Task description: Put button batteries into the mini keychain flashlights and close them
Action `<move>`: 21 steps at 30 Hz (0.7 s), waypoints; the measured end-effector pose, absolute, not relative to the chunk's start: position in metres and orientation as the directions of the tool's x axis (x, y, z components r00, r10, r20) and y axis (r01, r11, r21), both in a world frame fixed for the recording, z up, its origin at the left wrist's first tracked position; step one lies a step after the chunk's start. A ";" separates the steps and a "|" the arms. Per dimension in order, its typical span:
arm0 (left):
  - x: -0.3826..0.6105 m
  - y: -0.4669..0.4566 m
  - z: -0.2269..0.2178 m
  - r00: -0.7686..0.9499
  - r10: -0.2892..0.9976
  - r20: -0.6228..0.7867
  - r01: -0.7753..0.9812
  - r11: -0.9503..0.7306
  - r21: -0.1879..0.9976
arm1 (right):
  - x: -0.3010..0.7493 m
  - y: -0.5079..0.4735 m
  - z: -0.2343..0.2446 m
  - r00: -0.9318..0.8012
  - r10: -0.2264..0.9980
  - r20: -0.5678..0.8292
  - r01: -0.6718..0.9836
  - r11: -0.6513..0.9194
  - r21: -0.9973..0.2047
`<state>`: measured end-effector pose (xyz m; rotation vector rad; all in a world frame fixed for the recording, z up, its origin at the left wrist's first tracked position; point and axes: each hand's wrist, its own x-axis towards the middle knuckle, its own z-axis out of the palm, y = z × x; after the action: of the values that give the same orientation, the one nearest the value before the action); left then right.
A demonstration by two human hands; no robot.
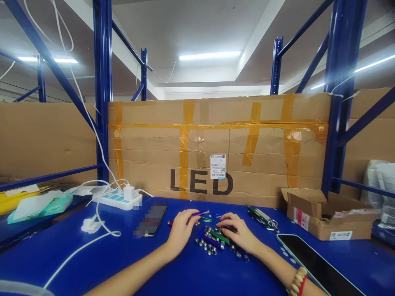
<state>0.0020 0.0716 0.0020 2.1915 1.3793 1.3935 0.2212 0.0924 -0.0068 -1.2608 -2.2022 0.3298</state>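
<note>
Forearms (144, 266) angled inward, hands (181, 228) palm-down

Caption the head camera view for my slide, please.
Left hand holding a slim purple tube, right hand beside small silver metal pieces on a blue tabletop.

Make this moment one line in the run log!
left hand: holds purple tube | right hand: at tubes and metal bits | back left: power strip | back right: open box

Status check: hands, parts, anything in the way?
Left hand holding purple tube. Right hand at pile of tubes and metal bits, grip unclear. Phone left, larger device right; neither on the pile.
</note>
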 end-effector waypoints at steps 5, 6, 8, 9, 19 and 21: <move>0.007 0.055 0.007 0.001 0.857 0.515 0.417 -0.469 0.779 | 0.222 0.094 -0.010 -0.425 0.838 0.342 0.733 0.540 -0.413; 0.009 0.054 0.005 0.005 0.860 0.510 0.410 -0.467 0.783 | 0.222 0.095 -0.011 -0.420 0.838 0.348 0.742 0.538 -0.399; 0.012 0.053 0.002 0.030 0.853 0.522 0.415 -0.485 0.770 | 0.223 0.094 -0.012 -0.416 0.831 0.369 0.755 0.542 -0.369; 0.012 0.053 0.000 0.041 0.844 0.535 0.431 -0.498 0.753 | 0.224 0.093 -0.012 -0.417 0.826 0.380 0.759 0.546 -0.354; 0.003 0.052 0.004 0.215 0.841 0.496 0.805 -0.440 0.398 | 0.222 0.083 -0.014 -0.470 0.790 0.394 0.778 0.581 -0.239; 0.003 0.052 0.004 0.292 0.834 0.468 0.813 -0.474 0.338 | 0.222 0.084 -0.015 -0.500 0.773 0.391 0.760 0.608 -0.230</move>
<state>0.0032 0.0521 0.0039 2.4962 1.5925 0.9399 0.2222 0.0838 -0.0149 -1.2155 -2.3793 0.0376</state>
